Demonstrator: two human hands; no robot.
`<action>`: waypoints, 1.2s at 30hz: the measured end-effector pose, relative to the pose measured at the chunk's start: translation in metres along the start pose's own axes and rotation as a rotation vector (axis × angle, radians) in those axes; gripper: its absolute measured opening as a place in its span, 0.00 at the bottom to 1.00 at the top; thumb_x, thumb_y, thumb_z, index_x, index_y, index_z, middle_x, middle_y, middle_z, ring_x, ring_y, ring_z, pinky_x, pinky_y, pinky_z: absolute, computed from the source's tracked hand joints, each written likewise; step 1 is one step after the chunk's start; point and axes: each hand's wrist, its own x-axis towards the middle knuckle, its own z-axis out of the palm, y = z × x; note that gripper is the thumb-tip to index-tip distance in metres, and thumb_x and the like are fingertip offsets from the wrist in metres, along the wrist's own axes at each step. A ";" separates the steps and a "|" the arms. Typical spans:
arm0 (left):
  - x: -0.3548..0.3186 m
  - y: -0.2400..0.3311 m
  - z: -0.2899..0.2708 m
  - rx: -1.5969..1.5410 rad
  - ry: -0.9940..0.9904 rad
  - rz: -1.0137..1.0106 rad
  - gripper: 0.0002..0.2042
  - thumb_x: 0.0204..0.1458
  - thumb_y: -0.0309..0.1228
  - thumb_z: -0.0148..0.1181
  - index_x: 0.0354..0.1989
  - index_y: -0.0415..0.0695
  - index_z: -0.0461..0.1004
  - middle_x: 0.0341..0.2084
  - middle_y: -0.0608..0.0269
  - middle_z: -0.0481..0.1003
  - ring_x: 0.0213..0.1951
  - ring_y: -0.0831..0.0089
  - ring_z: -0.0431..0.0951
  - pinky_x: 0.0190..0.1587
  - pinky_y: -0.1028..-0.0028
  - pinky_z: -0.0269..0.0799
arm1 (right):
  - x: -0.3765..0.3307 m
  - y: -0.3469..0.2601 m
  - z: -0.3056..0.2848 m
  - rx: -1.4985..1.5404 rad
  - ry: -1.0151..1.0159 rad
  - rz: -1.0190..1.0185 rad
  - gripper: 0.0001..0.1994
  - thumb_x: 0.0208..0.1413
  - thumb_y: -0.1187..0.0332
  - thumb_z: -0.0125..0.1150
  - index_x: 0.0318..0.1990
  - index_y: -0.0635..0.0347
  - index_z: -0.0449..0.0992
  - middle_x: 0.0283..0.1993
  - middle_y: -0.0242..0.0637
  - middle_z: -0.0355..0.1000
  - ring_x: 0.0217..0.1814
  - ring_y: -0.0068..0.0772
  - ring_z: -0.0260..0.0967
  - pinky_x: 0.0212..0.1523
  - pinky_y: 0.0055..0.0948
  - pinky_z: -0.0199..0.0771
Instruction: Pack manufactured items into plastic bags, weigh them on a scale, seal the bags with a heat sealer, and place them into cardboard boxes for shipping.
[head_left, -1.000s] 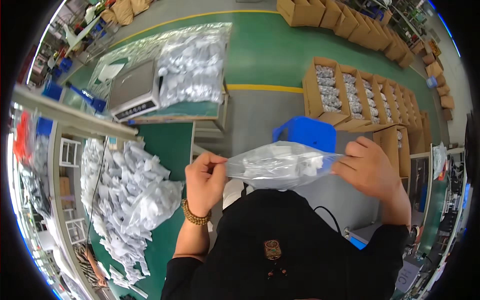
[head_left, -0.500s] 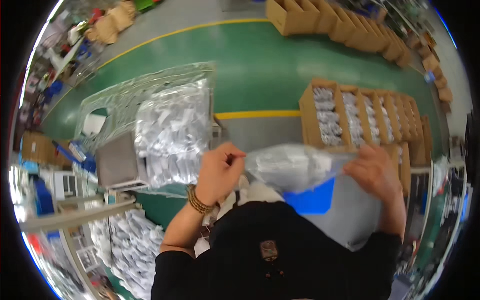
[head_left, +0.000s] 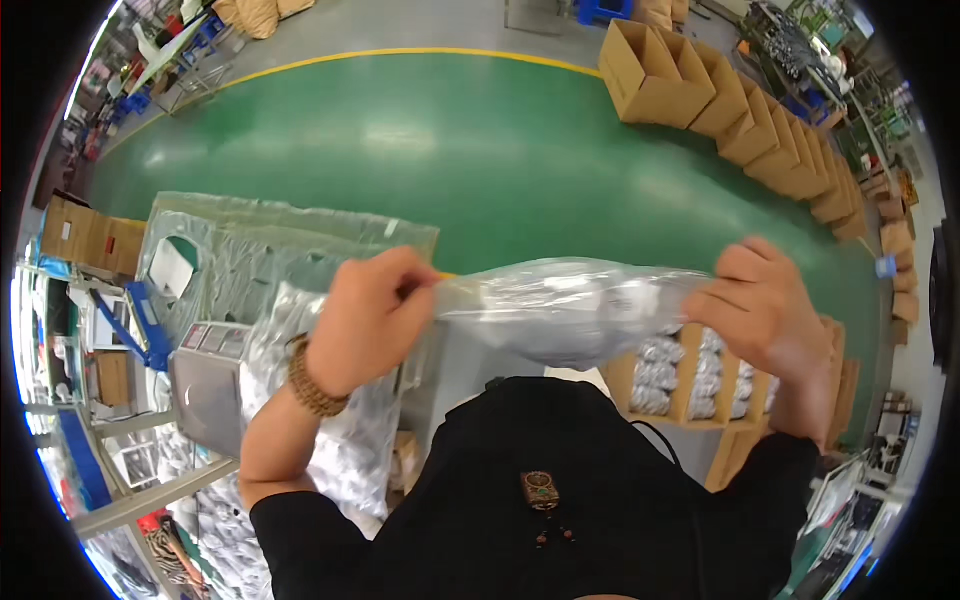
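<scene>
Left hand pinches one end of a clear bag, fingers closed on the plastic. Right hand grips the other end, fingers curled over it. Bag stretched level between them at chest height, above the black shirt, small pale items inside. Beaded bracelet on left wrist. Below left hand: heap of filled bags beside a grey scale. Under the bag, open boxes of packets. Beyond, green floor and a row of cartons.

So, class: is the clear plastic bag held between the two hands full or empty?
Filled: the clear plastic bag bulges with pale contents, stretched level between the left hand and right hand.
</scene>
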 end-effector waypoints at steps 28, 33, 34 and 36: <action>0.198 -0.034 -0.114 0.162 1.454 -0.707 0.05 0.44 0.25 0.54 0.23 0.35 0.72 0.13 0.56 0.72 0.16 0.74 0.72 0.21 0.75 0.66 | 0.651 0.262 0.114 0.494 0.153 -1.421 0.06 0.37 0.76 0.67 0.24 0.61 0.75 0.20 0.35 0.68 0.25 0.38 0.59 0.27 0.33 0.60; 0.155 -0.016 -0.146 0.227 1.768 -1.121 0.08 0.45 0.29 0.54 0.20 0.38 0.72 0.12 0.66 0.72 0.15 0.82 0.70 0.19 0.79 0.65 | 0.741 0.127 0.102 0.603 0.142 -1.725 0.04 0.43 0.76 0.65 0.27 0.64 0.76 0.24 0.38 0.68 0.27 0.35 0.60 0.30 0.30 0.62; 0.153 -0.006 -0.149 0.268 1.826 -1.141 0.07 0.47 0.28 0.53 0.22 0.38 0.72 0.12 0.67 0.70 0.14 0.83 0.68 0.18 0.81 0.63 | 0.754 0.109 0.094 0.660 0.152 -1.756 0.04 0.44 0.75 0.65 0.27 0.65 0.76 0.25 0.39 0.67 0.28 0.34 0.60 0.30 0.29 0.62; 0.133 0.014 -0.158 0.404 1.919 -1.216 0.08 0.49 0.29 0.53 0.24 0.38 0.73 0.12 0.68 0.69 0.13 0.84 0.66 0.17 0.82 0.61 | 0.768 0.055 0.082 0.750 0.165 -1.865 0.04 0.45 0.75 0.65 0.27 0.66 0.76 0.26 0.39 0.68 0.28 0.34 0.61 0.30 0.28 0.62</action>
